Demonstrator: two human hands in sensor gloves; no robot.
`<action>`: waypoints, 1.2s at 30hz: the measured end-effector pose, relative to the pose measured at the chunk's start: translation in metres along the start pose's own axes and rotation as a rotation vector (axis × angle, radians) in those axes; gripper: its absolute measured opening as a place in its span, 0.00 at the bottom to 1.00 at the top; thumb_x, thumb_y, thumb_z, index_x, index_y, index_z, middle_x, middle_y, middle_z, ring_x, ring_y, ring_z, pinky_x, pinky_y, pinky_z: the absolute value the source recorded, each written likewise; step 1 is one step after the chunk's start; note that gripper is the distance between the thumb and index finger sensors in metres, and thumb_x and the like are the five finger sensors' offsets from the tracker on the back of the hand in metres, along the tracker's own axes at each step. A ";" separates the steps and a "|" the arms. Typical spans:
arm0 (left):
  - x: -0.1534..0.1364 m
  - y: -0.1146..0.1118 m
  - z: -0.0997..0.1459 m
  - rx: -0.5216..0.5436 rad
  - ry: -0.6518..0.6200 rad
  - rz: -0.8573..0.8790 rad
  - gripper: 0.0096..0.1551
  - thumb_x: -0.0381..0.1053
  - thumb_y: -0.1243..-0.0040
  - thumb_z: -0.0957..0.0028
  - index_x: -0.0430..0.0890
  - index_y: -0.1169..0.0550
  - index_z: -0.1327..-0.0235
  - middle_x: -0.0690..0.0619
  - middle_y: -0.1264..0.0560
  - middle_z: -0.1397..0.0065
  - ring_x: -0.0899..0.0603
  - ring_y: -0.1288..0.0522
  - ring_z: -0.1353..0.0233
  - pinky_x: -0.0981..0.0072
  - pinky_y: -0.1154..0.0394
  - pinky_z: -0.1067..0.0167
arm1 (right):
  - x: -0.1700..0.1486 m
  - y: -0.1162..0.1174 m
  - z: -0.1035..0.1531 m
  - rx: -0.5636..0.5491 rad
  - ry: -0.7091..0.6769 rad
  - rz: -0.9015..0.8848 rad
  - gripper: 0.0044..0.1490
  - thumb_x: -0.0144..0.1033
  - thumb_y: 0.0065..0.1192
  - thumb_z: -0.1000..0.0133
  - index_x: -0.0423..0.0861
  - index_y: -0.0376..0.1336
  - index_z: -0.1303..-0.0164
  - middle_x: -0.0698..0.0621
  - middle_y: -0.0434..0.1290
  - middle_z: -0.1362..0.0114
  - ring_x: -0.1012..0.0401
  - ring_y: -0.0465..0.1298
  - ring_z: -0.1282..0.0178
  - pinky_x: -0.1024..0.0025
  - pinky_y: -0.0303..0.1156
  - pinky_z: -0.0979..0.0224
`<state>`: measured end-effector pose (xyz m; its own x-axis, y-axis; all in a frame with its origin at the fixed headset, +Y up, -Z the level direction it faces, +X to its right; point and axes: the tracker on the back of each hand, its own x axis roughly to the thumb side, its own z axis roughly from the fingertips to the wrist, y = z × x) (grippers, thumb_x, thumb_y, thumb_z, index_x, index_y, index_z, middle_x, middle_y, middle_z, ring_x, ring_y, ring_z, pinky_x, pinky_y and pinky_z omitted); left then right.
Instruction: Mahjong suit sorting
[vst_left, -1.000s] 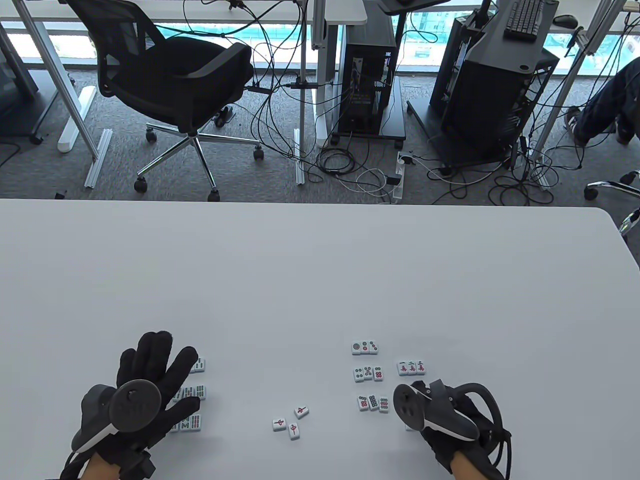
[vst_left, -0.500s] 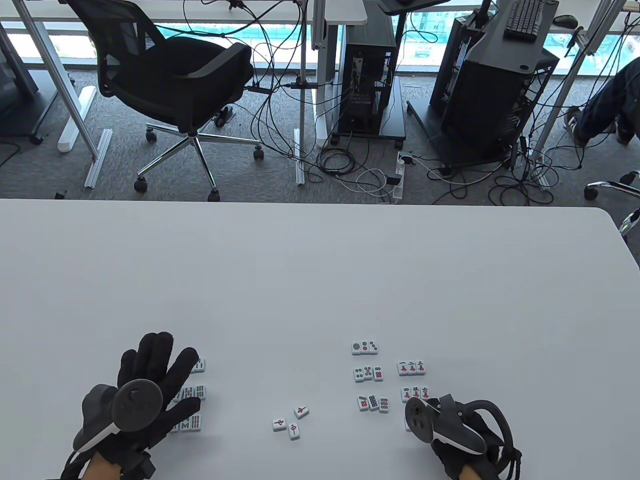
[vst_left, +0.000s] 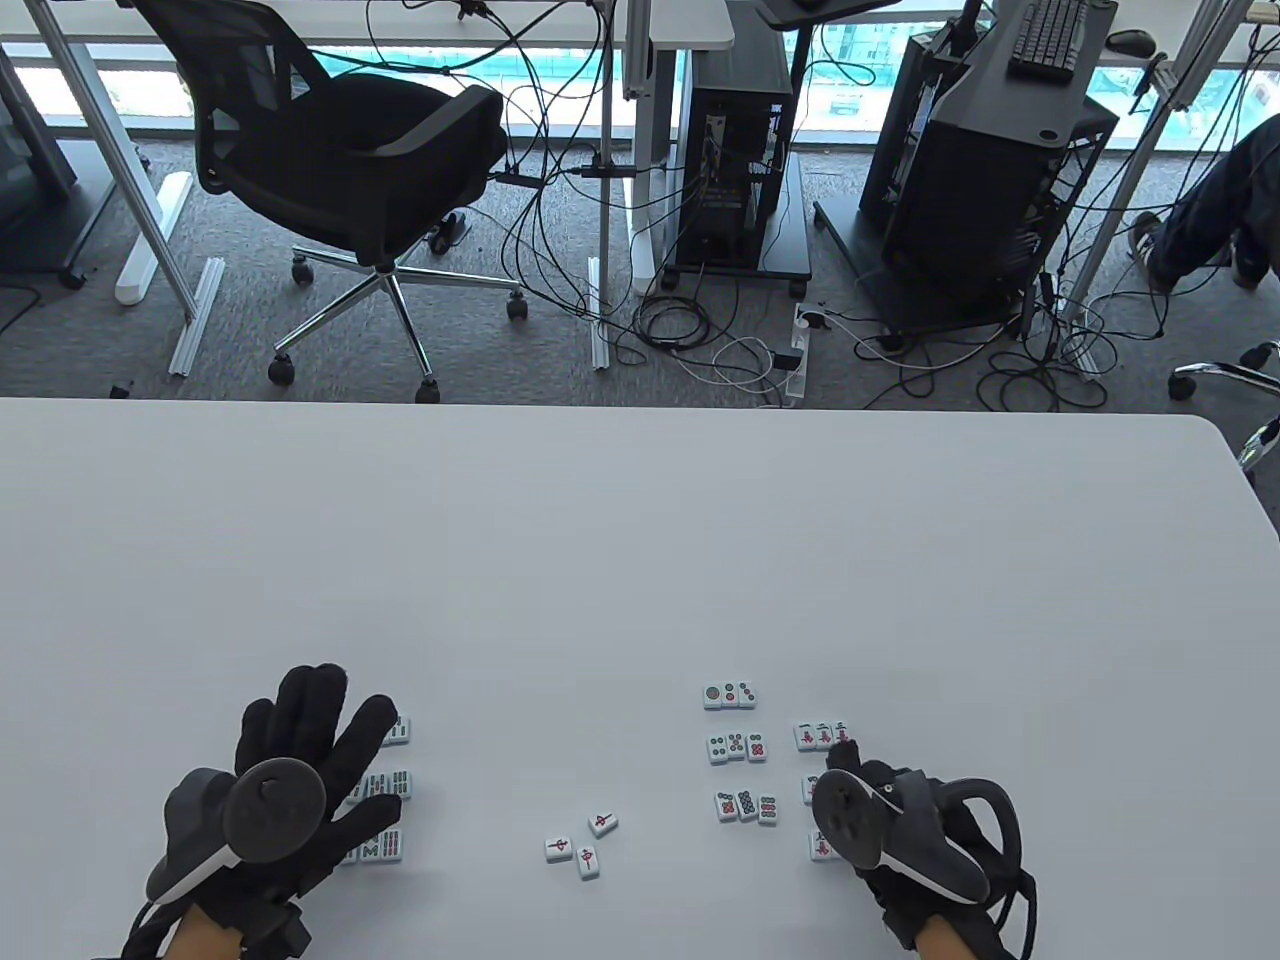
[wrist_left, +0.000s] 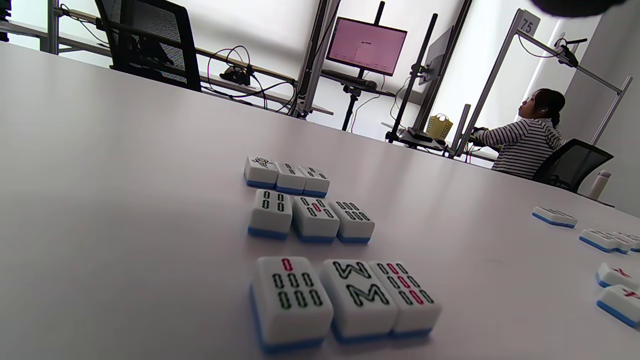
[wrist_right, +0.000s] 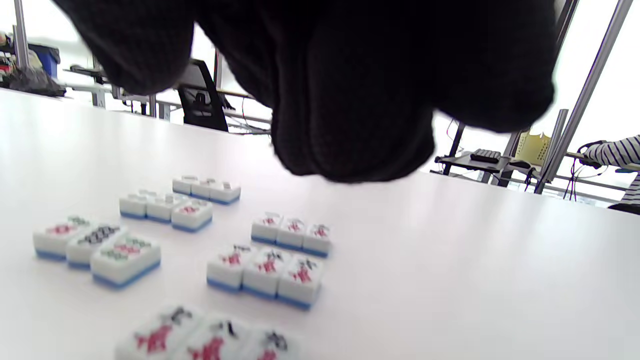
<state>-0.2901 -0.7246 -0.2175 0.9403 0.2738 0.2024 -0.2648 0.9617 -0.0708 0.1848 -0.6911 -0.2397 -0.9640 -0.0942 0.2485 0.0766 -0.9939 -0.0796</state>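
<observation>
While both gloved hands sit at the near edge of the counter (vst_left: 640, 520), most tiles already lie in neat rows. Left hand (vst_left: 300, 770): fingers spread straight, resting flat over the bamboo tiles (wrist_left: 310, 220), gripping nothing. Three rows of three there, faces up. Right hand (vst_left: 900, 830): hovers over the character tiles (wrist_right: 265, 270); its wrist view shows dark fingers (wrist_right: 350, 100) hanging above them, touching none, but whether they are curled or relaxed I cannot tell.

Just left of the right hand, the dot tiles (vst_left: 742, 748) stand in three rows of three. Character block beside them also reads as three rows, the nearest row blurred.

Left to do, by my judgement: three loose tiles (vst_left: 582, 842) between the two hands, askew and apart, red-marked; they look unsorted. Suit not legible from here.

Counter beyond is pale, smooth, slightly glossy.

Farther off: black office chair (vst_left: 350, 170), tangled cables (vst_left: 700, 340) on grey carpet, computer towers (vst_left: 735, 170). A person in a striped top (wrist_left: 525, 140) sits at a far desk.
</observation>
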 end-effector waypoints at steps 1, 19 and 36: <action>0.000 0.000 0.000 0.000 0.000 0.000 0.49 0.77 0.53 0.59 0.66 0.51 0.23 0.65 0.75 0.21 0.49 0.76 0.16 0.41 0.72 0.22 | 0.004 -0.011 -0.001 -0.072 -0.003 -0.042 0.43 0.53 0.59 0.53 0.45 0.61 0.28 0.43 0.77 0.39 0.52 0.80 0.52 0.56 0.78 0.48; 0.002 -0.005 -0.002 -0.006 -0.024 -0.017 0.49 0.77 0.53 0.59 0.66 0.50 0.23 0.65 0.74 0.20 0.49 0.75 0.15 0.41 0.71 0.22 | 0.021 0.003 -0.010 -0.188 -0.017 -0.090 0.53 0.69 0.43 0.51 0.64 0.32 0.20 0.47 0.27 0.14 0.41 0.26 0.17 0.27 0.28 0.25; 0.061 -0.029 -0.019 -0.005 -0.258 -0.158 0.49 0.75 0.44 0.62 0.61 0.41 0.25 0.62 0.53 0.15 0.47 0.45 0.16 0.52 0.42 0.22 | 0.006 0.014 0.005 -0.192 0.014 -0.232 0.53 0.68 0.44 0.51 0.62 0.32 0.20 0.46 0.28 0.14 0.42 0.24 0.18 0.27 0.25 0.27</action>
<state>-0.2209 -0.7363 -0.2212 0.8843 0.1154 0.4524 -0.1176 0.9928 -0.0233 0.1810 -0.7061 -0.2343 -0.9537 0.1360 0.2682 -0.1941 -0.9597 -0.2034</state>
